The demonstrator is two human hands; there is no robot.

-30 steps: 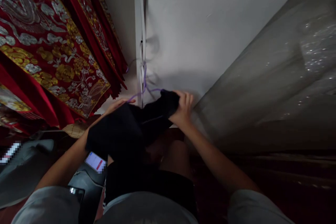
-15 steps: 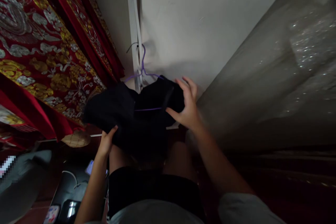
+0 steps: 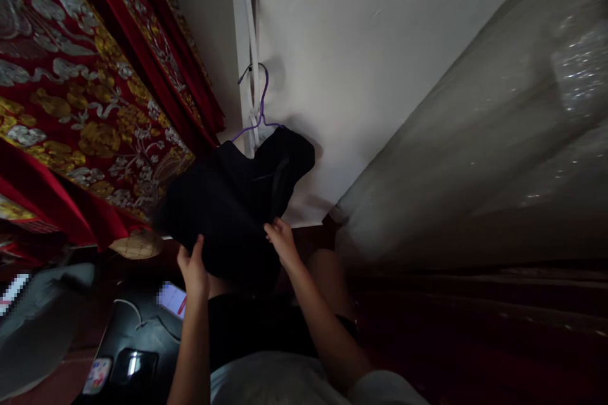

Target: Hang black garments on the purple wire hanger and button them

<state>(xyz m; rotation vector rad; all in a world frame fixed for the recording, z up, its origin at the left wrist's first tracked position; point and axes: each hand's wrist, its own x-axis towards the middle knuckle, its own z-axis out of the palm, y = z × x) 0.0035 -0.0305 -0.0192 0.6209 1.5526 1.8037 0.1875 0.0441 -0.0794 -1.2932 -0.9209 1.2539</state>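
A black garment (image 3: 213,202), apparently a jacket or shirt with an open front, hangs on a thin purple hanger (image 3: 263,107). The hanger's hook is caught on a white strap or pipe (image 3: 251,31) running down the wall. With fingers closed, my right hand (image 3: 282,240) pinches the edge of the garment's front opening, low on its right side. My left hand (image 3: 194,269) grips the lower left of the garment, thumb on top; its other fingers are partly hidden. Dark fabric hides the lower bar of the hanger for the most part.
Red cloth (image 3: 109,107) embroidered in gold and silver hangs at left. Large plastic-wrapped bundles (image 3: 451,190) lean at right against the white wall (image 3: 356,31). Low at left, a black seat or case (image 3: 147,335) holds a lit phone (image 3: 173,299), a cable and other small things. A grey-clothed person (image 3: 42,335) is beside it.
My right hand has left the garment's right shoulder and moved down and left to its front edge. The right shoulder now drapes over the hanger. My left hand has stayed low on the left side.
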